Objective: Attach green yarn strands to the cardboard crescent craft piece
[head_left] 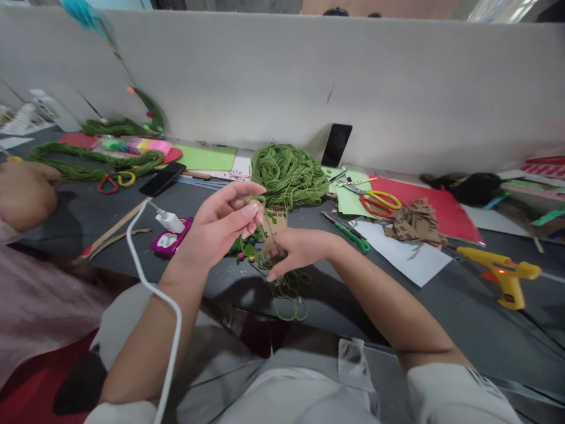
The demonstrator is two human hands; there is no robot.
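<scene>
My left hand (pixel 227 221) pinches green yarn (pixel 267 227) between thumb and fingertips, above the front part of the table. Strands run down from there to my right hand (pixel 298 250), whose fingers curl around them; its thumb points outward and the fingers are slightly blurred. Loose loops of yarn (pixel 289 294) hang below the right hand at the table's front edge. Just behind both hands sits a large heap of green yarn (pixel 289 175). Partly hidden between the hands are a brown cardboard piece (pixel 278 217) and small coloured balls (pixel 251 257) among green bits.
A yellow glue gun (pixel 503 271) with a lit orange light lies at right. Nearer are scissors (pixel 379 201), a green cutter (pixel 351 234) and torn cardboard (pixel 417 224). A white cable (pixel 143 268) crosses my left forearm. At far left is another person's hand (pixel 29 194).
</scene>
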